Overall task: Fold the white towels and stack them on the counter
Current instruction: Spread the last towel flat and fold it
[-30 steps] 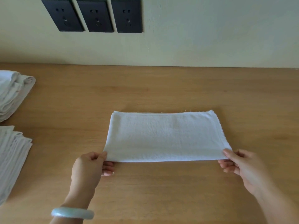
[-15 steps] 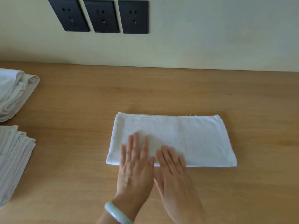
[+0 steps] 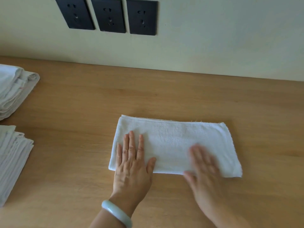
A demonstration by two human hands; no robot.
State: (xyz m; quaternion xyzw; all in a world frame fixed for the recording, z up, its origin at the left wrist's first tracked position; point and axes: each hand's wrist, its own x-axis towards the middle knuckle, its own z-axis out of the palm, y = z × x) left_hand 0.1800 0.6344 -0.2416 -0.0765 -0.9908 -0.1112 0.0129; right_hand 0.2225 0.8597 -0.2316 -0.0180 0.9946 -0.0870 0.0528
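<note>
Soft, even light with faint shadows; only the right grip (image 3: 204, 163) is smeared by motion blur.

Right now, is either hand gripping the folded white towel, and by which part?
Nothing is gripped. The left hand lies flat on the left end of the folded white towel; the blurred right hand lies open over its near edge.

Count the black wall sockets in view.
3, side by side on the wall above the counter: left socket, middle socket, right socket. More could sit outside the frame.
</note>
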